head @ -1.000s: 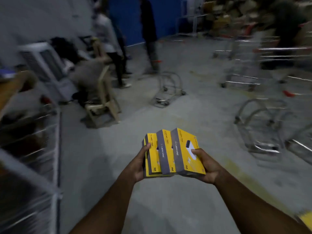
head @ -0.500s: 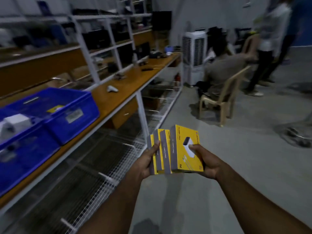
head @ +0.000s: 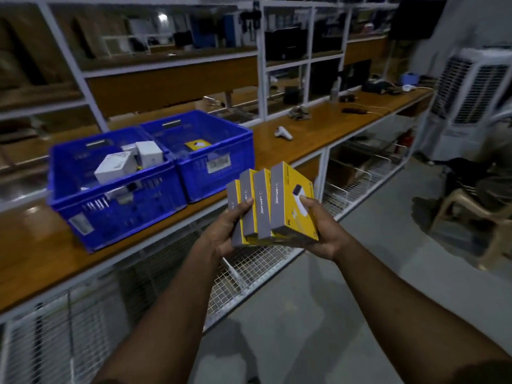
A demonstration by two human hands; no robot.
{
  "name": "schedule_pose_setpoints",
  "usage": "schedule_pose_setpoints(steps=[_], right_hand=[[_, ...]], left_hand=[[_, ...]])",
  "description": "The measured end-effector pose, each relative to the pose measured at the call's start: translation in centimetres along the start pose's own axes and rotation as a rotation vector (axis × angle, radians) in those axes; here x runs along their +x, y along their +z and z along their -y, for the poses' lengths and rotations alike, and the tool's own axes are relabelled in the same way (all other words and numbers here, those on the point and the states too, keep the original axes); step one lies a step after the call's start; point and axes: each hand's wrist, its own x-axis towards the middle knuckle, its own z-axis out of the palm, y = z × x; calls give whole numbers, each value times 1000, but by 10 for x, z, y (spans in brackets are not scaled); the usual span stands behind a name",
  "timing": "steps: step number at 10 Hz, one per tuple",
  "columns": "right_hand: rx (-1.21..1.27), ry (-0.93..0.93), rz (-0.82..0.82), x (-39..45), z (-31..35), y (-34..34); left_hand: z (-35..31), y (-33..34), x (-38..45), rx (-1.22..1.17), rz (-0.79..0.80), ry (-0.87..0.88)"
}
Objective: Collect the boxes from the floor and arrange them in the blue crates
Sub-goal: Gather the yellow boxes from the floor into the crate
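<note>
A fanned stack of several yellow and grey boxes (head: 273, 206) is held upright in front of me. My left hand (head: 225, 231) grips the stack's left side, thumb across a grey spine. My right hand (head: 322, 234) cups the right side, thumb on the front box. Two blue crates stand side by side on the wooden bench. The left crate (head: 116, 217) holds several white boxes (head: 116, 167). The right crate (head: 238, 164) has one yellow box (head: 197, 144) lying in it. The stack is in front of and to the right of the right crate.
The wooden bench (head: 313, 134) runs left to right with a white handheld device (head: 283, 133) and small items on it. White wire shelving (head: 249, 273) sits under it, racks behind. An air cooler (head: 471, 101) and a plastic chair (head: 471, 217) with a seated person stand at right.
My view swung left from the open floor to the bench and the crates. The crates are now closer and more centred. Both hands keep the same hold on the stack.
</note>
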Motion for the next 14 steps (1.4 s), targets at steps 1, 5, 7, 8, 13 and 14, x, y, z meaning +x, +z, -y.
schedule_pose_setpoints(steps=[1, 5, 7, 8, 13, 14], right_hand=[[-7, 6, -1, 36, 11, 9], [-136, -143, 118, 253, 139, 89], [-406, -120, 168, 341, 194, 132], [-549, -124, 124, 396, 208, 143], [-1707, 60, 224, 504, 184, 100], [-1854, 62, 264, 502, 176, 104]], left_hand=[[-17, -16, 23, 9, -53, 27], [-199, -80, 147, 160, -236, 328], [-271, -102, 196, 189, -406, 412], [-292, -116, 230, 265, -604, 345], [-230, -155, 322, 960, -710, -464], [-230, -165, 334, 1258, -715, -540]])
